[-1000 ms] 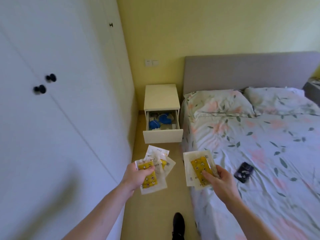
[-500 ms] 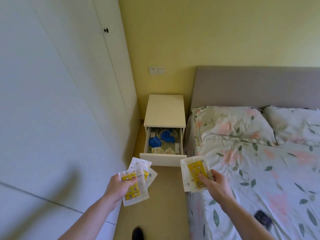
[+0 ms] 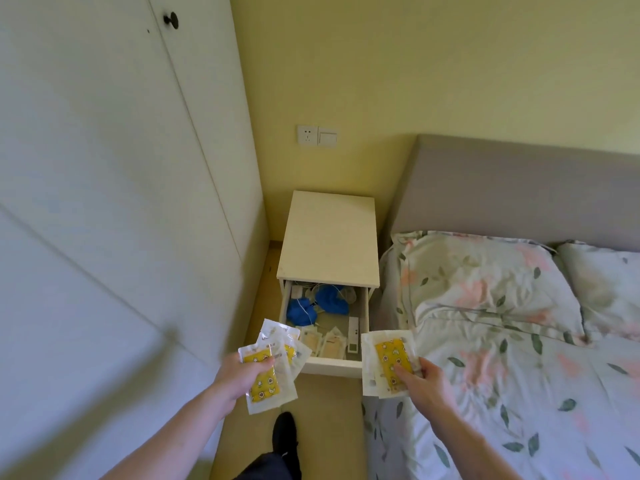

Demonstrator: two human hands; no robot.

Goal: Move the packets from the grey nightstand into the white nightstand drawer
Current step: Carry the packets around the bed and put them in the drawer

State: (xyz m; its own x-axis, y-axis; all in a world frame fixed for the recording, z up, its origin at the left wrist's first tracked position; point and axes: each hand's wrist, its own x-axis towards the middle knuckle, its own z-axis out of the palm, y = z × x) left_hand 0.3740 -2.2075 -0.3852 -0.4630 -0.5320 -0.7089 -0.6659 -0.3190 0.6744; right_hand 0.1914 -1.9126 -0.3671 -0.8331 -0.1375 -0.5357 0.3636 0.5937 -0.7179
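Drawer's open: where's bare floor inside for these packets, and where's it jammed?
In the drawer, bare floor shows mid-right, between the blue bundles and the white device by the right wall. Back-left is crowded with bundles and cords; packets in the drawer already line the front.

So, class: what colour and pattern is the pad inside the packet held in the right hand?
Yellow with small star-like prints, in the packet; head view shows it best.
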